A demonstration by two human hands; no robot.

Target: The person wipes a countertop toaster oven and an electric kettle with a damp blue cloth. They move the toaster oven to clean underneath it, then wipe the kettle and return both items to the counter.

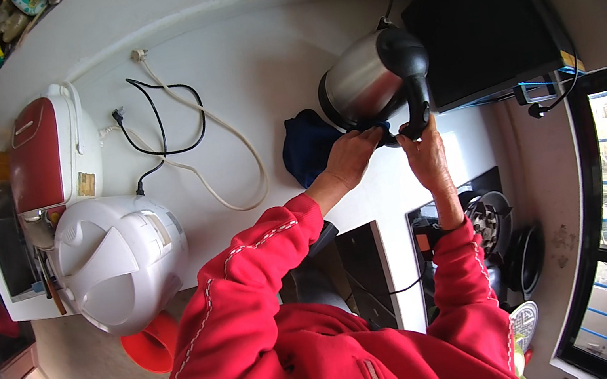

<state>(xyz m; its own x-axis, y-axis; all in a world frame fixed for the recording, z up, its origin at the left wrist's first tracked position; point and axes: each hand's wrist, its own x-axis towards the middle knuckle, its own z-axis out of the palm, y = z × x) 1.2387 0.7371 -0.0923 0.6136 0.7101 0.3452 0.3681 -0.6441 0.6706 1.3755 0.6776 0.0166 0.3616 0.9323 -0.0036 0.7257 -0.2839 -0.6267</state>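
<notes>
A stainless steel electric kettle [363, 83] with a black lid, base and handle [419, 104] is on the white countertop, at the right of the middle. The fingers of my right hand [426, 154] are closed around the lower end of that handle. With my left hand [351, 158] I press a dark blue cloth [309, 149] against the kettle's near side, close to the handle. Part of the cloth hangs loose to the left of my hand. My fingertips partly cover where cloth and kettle meet.
Left on the counter [270, 62] stand a red-and-white rice cooker [41, 152] and a white lidded appliance [120, 262]. A black cord [200, 107] and a white cord [234, 135] lie loose between them and the kettle. Behind it at right is a large black appliance [487, 26]. Pans [523, 261] sit below.
</notes>
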